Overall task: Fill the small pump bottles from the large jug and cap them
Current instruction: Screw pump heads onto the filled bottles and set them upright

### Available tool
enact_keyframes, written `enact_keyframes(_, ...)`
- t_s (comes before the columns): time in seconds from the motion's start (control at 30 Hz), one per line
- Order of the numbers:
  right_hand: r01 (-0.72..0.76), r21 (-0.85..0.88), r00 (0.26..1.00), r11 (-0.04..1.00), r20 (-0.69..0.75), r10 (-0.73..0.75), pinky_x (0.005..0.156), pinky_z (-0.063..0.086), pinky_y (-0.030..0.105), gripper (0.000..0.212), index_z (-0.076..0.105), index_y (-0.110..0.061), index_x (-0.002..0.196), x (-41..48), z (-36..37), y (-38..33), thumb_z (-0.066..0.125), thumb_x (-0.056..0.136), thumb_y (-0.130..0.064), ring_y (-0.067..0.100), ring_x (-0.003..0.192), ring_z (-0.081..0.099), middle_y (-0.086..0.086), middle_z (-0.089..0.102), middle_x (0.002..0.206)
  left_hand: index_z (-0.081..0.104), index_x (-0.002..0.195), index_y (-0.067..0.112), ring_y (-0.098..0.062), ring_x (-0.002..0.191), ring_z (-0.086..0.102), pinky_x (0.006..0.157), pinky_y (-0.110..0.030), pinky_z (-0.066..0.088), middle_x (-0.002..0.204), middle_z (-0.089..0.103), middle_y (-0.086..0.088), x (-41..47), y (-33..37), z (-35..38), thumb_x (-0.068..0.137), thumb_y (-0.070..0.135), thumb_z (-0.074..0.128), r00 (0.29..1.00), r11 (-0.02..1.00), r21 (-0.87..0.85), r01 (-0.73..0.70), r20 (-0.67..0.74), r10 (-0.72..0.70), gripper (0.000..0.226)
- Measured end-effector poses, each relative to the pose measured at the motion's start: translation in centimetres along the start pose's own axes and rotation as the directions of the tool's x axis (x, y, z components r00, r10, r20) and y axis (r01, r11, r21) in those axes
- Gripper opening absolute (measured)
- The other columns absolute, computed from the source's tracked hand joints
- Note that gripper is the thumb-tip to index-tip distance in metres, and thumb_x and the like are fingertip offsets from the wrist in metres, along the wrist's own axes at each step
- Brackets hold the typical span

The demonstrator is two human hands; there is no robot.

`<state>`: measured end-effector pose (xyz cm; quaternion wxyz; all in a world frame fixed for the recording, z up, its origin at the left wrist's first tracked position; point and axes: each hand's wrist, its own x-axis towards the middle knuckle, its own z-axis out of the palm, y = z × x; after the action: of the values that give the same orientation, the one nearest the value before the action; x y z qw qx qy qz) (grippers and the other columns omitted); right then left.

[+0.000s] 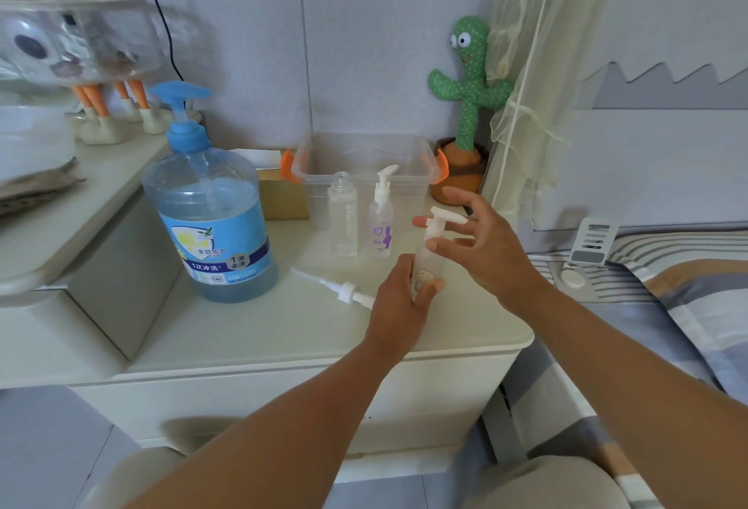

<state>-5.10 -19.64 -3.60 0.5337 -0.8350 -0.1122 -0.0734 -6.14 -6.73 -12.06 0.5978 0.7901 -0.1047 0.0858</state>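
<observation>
The large jug (210,221) of blue liquid with a blue pump stands at the left of the white cabinet top (283,330). My left hand (398,304) grips the body of a small frosted bottle (429,265) standing upright. My right hand (481,243) is at its white pump cap (439,221), thumb and fingers touching around the collar. Behind stand an uncapped clear square bottle (344,221) and a capped bottle with purple print (381,217). A loose white pump head (344,291) with its tube lies on the top.
A clear plastic bin (364,160) with orange latches sits at the back, next to a cardboard box (279,193). A green cactus toy (469,95) stands by a curtain. A bed with striped bedding (668,298) lies to the right.
</observation>
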Motion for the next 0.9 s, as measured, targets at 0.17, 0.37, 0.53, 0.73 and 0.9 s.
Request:
enact_keyframes(0.17, -0.014, 0.022, 0.997, 1.000, -0.075, 0.016, 0.092, 0.047, 0.031, 0.065, 0.047, -0.021, 0.126, 0.1, 0.0, -0.1, 0.082, 0.071, -0.020, -0.003, 0.093, 0.065, -0.011, 0.075, 0.091, 0.049, 0.096, 0.015, -0.008, 0.067, 0.046, 0.060, -0.017, 0.038, 0.076, 0.051, 0.006, 0.0, 0.0, 0.0, 0.091, 0.032, 0.061, 1.000, 1.000, -0.008, 0.003, 0.006, -0.002, 0.021)
enact_keyframes(0.37, -0.030, 0.009, 0.999, 1.000, -0.039, 0.031, 0.096, 0.047, 0.032, 0.066, 0.047, -0.025, 0.128, 0.3, 0.1, 0.1, 0.081, 0.072, -0.027, 0.006, 0.103, 0.063, -0.009, 0.073, 0.098, 0.049, 0.097, 0.015, -0.008, 0.067, 0.046, 0.061, -0.019, 0.039, 0.076, 0.050, 0.007, 0.0, 0.0, 0.0, 0.091, 0.033, 0.061, 1.000, 1.000, -0.008, 0.009, 0.010, -0.009, 0.022)
enact_keyframes(0.53, -0.046, 0.066, 0.999, 0.997, 0.006, 0.046, 0.098, 0.046, 0.033, 0.060, 0.049, -0.022, 0.128, 0.1, -0.8, -0.1, 0.079, 0.076, -0.022, 0.000, 0.098, 0.065, -0.009, 0.075, 0.095, 0.049, 0.098, 0.014, -0.010, 0.069, 0.048, 0.061, -0.022, 0.040, 0.079, 0.053, 0.002, 0.0, -0.1, 0.1, 0.091, 0.034, 0.061, 1.000, 1.000, 0.000, 0.003, 0.005, -0.003, 0.024)
enact_keyframes(0.73, -0.007, -0.035, 0.994, 0.999, -0.110, 0.003, 0.078, 0.038, 0.016, 0.067, 0.051, -0.022, 0.120, 0.6, 0.1, 0.3, 0.087, 0.063, -0.028, -0.006, 0.091, 0.058, -0.009, 0.065, 0.092, 0.050, 0.100, 0.017, -0.008, 0.070, 0.049, 0.062, -0.018, 0.041, 0.080, 0.055, 0.003, 0.1, -0.1, 0.0, 0.091, 0.034, 0.061, 1.000, 1.000, 0.003, 0.007, 0.009, -0.007, 0.021)
enact_keyframes(0.9, -0.013, 0.021, 1.000, 1.000, 0.020, 0.012, 0.103, 0.044, 0.037, 0.068, 0.044, -0.023, 0.136, 0.3, -0.9, 0.5, 0.078, 0.077, -0.021, 0.005, 0.110, 0.061, -0.010, 0.072, 0.107, 0.047, 0.094, 0.018, -0.007, 0.065, 0.044, 0.059, -0.018, 0.036, 0.074, 0.048, 0.009, 0.1, -0.1, 0.0, 0.091, 0.032, 0.061, 1.000, 1.000, 0.003, -0.002, 0.005, 0.002, 0.020)
